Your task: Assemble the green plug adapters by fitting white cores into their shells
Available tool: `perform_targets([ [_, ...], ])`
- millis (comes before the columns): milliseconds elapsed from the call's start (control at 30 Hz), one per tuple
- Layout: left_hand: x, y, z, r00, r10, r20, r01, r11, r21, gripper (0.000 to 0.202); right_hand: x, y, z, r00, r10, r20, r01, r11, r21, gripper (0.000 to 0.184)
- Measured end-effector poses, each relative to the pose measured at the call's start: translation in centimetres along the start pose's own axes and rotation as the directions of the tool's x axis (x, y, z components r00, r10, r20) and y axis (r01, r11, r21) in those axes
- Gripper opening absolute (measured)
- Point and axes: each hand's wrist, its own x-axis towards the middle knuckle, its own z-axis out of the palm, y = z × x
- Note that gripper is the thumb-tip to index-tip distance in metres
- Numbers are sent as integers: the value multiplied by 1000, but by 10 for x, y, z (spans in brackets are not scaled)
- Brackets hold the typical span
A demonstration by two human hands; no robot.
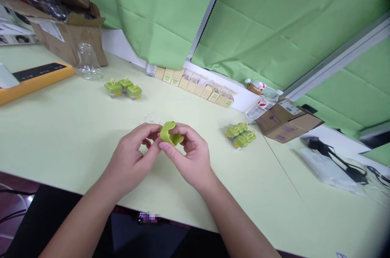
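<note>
A small green plastic piece (170, 132) with a curved, folded shape is held between both hands just above the pale green table (76, 136). My left hand (134, 154) pinches its left side with thumb and fingers. My right hand (189, 154) grips its right side, thumb under it. Three green-lidded little containers (123, 87) stand on the table behind the hands to the left. Clear bags of green pieces (240, 134) lie to the right of my right hand.
A row of small tan boxes (195, 84) lines the back edge under green curtains. A glass jar (87, 62), cardboard cartons (70, 32) and a yellow tray (33, 79) sit far left. A small carton (286, 120), black cables (335, 156) and plastic sleeves lie right.
</note>
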Motion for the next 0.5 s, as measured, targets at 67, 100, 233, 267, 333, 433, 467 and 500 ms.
perform_targets([
  [67, 0, -2, 0, 1000, 7, 16, -7, 1000, 0, 19, -1, 0, -1, 996, -94, -11, 92, 988, -120, 26],
  [100, 0, -3, 0, 1000, 12, 20, -12, 1000, 7, 20, -1, 0, -2, 991, -132, -10, 129, 977, -167, 28],
  [233, 1, -4, -1, 1000, 12, 19, -13, 1000, 27, 22, -1, -3, -3, 979, -202, 1, 195, 948, -251, 28],
  [267, 1, -4, -1, 1000, 11, 21, -12, 999, 30, 21, -1, -4, -3, 977, -212, 5, 206, 946, -250, 27],
  [333, 2, -4, -1, 1000, 5, 20, -5, 999, 37, 20, -2, -5, -4, 973, -229, 16, 226, 944, -240, 24],
  [433, 2, -3, 0, 1000, -11, 17, 10, 999, 51, 19, -2, -5, -4, 974, -223, 24, 222, 946, -237, 15],
  [467, 1, -3, 0, 1000, -15, 17, 14, 998, 56, 19, -2, -4, -4, 976, -215, 20, 213, 947, -242, 15],
  [500, 1, -2, 1, 1000, -16, 16, 15, 998, 63, 19, -2, -3, -4, 978, -207, 14, 203, 947, -247, 16],
])
